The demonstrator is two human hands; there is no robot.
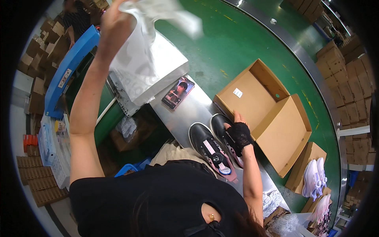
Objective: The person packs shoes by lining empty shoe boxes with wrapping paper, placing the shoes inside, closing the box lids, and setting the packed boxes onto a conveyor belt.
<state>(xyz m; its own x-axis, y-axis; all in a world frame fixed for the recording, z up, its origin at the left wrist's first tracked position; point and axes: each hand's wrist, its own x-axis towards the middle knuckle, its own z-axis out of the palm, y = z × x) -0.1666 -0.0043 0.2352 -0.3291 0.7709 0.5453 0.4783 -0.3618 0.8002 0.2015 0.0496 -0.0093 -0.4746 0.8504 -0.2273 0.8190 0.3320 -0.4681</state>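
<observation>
My bare left hand (pixel 118 17) is raised at the upper left, closed on a sheet of white tissue paper (pixel 142 35) that is blurred by motion. Beneath it lies a stack of white paper (pixel 167 59) on the metal bench. My right hand (pixel 239 134), in a black lace fingerless glove, lies over the right one of two black-and-pink shoes (pixel 216 152), thumb and fingers apart, fingertips near the box edge. The right shoe (pixel 219 121) is partly hidden under it. An open brown shoebox (pixel 252 93) stands just beyond, its lid folded toward the right.
A phone (pixel 178 93) lies between the paper stack and the shoes. At lower right are more boxes with pale shoes (pixel 314 177) and crumpled paper (pixel 282 225). A blue frame (pixel 65 75) rises at left. Beyond runs a green conveyor (pixel 213 27); a person (pixel 75 19) stands far left.
</observation>
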